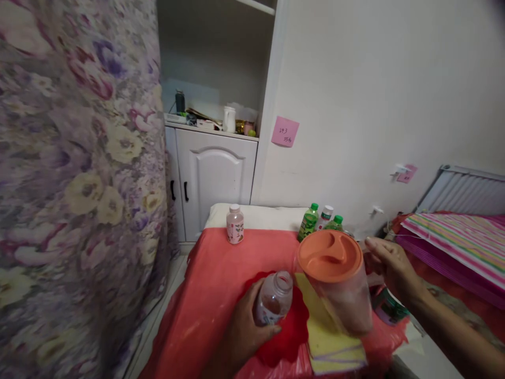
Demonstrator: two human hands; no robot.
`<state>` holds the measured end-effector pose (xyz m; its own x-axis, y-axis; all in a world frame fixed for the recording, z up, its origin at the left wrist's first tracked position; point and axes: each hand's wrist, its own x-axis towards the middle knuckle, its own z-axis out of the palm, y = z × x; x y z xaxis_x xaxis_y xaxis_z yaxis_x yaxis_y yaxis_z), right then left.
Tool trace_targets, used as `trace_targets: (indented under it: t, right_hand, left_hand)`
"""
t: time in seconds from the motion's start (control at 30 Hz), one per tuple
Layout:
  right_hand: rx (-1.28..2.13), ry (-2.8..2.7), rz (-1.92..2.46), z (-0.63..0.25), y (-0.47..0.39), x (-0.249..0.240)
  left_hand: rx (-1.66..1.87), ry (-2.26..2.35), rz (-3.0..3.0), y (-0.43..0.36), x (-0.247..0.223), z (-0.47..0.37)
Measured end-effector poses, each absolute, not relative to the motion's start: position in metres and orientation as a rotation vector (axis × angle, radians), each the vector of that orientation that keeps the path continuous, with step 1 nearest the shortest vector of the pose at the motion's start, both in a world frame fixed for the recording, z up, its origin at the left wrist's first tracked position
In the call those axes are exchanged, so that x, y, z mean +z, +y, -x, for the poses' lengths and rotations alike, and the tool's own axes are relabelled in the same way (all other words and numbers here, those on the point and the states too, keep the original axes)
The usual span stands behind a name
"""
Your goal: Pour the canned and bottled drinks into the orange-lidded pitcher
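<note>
My left hand (pixel 248 323) is wrapped round a clear bottle (pixel 275 300) without a cap, its open mouth tipped a little to the right. Beneath that bottle lies a red scalloped plate (pixel 290 337). On the right, my right hand (pixel 389 263) grips the handle of a clear pitcher (pixel 347 305) with an orange lid (pixel 330 255). The pitcher leans toward the bottle, its lid above and to the right of the bottle's mouth, apart from it. A yellow cloth (pixel 331 337) lies below the pitcher.
A capped pink-labelled bottle (pixel 235 225) stands at the table's back left. Green-capped bottles (pixel 308 221) and a white-capped bottle (pixel 324 217) stand behind the pitcher. A dark green container (pixel 390 308) is at right. A floral curtain (pixel 82 184) hangs at left.
</note>
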<state>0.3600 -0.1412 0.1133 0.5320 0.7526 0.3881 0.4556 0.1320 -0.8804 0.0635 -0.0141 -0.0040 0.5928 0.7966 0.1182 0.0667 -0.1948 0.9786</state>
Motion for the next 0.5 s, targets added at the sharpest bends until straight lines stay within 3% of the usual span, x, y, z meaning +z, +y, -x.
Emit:
trace_targets:
  t: [0.5]
  right_hand:
    - [0.205, -0.661, 1.253, -0.376, -0.133, 0.021]
  left_hand:
    - [0.723, 0.773, -1.647, -0.004, -0.017, -0.069]
